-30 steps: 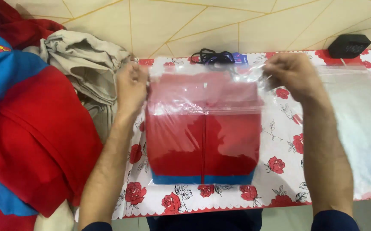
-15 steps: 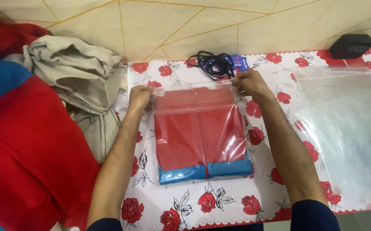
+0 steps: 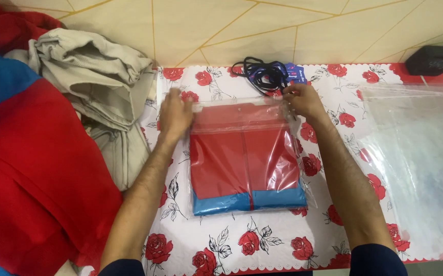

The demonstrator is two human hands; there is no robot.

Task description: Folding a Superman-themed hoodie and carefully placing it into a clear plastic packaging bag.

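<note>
A clear plastic bag holding a folded red garment with a blue hem lies flat on the rose-patterned tablecloth. My left hand rests flat on the bag's top left corner, fingers spread. My right hand pinches the top right corner of the bag's flap between fingers and thumb. The bag's open end points away from me.
A pile of red and blue garments lies at the left, with a crumpled beige garment behind it. A stack of empty clear bags lies at the right. A black cord with a blue tag and a small black box sit at the far edge.
The bagged garment was held up off the table a second ago; it now lies flat. Both hands have moved down with it to the bag's top corners.
</note>
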